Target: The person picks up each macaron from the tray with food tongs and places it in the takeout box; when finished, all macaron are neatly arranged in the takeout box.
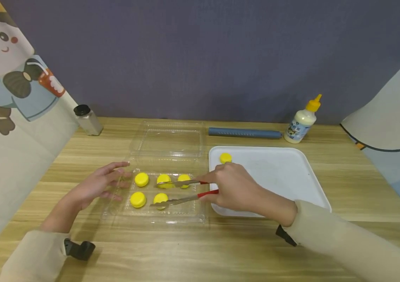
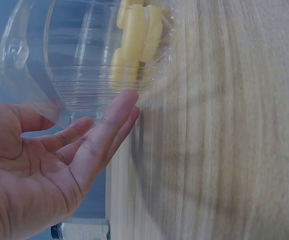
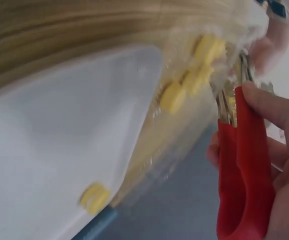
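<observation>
My right hand holds metal tongs by their red handles. The two arms of the tongs stand apart, with nothing gripped between their tips. They reach over a clear plastic box, overlapping some of the yellow macarons that sit in two rows inside. My left hand is at the left side of this box, fingers loosely spread. In the left wrist view its fingertips are right at the box's ridged wall. One more macaron lies on the white tray, just beyond my right hand.
The box's clear lid lies folded back. Behind the tray is a blue-grey rod, and a bottle with a yellow nozzle stands at the back right. A black-capped jar is at the back left, near the wall.
</observation>
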A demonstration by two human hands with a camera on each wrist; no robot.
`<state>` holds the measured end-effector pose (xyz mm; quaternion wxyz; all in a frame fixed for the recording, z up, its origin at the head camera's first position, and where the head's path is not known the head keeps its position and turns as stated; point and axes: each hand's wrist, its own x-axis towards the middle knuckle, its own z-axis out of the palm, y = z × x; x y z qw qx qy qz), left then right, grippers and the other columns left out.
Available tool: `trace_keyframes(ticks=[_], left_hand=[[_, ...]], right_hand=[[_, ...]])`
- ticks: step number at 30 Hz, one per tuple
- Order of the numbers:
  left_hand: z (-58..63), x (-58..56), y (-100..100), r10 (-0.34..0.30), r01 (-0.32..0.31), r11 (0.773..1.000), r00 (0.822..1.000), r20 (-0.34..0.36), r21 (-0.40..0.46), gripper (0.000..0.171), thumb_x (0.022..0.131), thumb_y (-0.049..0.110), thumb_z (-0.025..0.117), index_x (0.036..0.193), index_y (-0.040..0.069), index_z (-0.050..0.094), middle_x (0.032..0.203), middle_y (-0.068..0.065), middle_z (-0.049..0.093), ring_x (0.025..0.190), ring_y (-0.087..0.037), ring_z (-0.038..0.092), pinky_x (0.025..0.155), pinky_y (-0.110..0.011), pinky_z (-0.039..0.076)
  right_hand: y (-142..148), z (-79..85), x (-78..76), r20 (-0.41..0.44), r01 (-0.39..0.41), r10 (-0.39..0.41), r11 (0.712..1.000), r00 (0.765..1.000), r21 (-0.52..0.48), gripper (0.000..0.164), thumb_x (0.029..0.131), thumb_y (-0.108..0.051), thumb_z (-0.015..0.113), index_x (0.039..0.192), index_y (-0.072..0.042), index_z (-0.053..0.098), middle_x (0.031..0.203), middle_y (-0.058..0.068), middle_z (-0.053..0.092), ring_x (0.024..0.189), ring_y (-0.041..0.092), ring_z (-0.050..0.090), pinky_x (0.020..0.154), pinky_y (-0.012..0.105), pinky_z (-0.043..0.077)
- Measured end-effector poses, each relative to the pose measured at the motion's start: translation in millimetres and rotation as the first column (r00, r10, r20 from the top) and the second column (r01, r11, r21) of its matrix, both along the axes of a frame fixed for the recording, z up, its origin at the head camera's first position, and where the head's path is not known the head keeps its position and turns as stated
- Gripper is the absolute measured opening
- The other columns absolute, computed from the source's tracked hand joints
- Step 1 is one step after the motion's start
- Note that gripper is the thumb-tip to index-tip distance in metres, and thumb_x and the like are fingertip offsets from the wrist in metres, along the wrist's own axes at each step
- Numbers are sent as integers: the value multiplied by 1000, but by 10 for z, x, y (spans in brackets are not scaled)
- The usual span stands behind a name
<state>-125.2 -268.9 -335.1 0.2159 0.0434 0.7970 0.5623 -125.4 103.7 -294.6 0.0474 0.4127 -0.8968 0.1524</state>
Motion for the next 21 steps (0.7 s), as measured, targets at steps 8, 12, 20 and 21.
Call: trace_keyframes(ticks=[8,12,20,21], left_hand=[[6,-15,1,3,-3,1000,1000,6,-10,58,113,25,33,159,-4,14,155,-37,30,133,-53,46,83,-46,62],[9,-21,2,1,-1,1000,1000,7,-10,58,112,25,34,159,-4,14,155,-36,30,134,-53,45,84,-46,61],[10,-25,-1,-6,6,1000,1000,8,-11,58,112,24,34,159,-4,14,156,-36,29,134,-53,45,84,-48,61],[9,-24,-2,-7,7,1000,1000,7,-11,58,112,24,34,159,-4,14,156,-36,29,134,-53,45,85,-48,61]], right_hand=[[446,145,-105,-30,51,-56,990,998,-132,51,76,-32,92,121,-13,77,96,0,78,72,10,63,58,28,46],[753,171,-168,-70,78,-92,979,993,-186,52,75,-29,92,121,-11,77,103,4,78,77,14,68,54,27,47],[1266,98,-303,-52,233,-244,961,968,-151,54,76,-28,92,123,-9,75,100,11,77,67,15,61,51,27,47],[1310,83,-321,-33,256,-263,957,964,-139,53,77,-28,91,124,-8,75,99,11,77,65,15,59,51,27,46]])
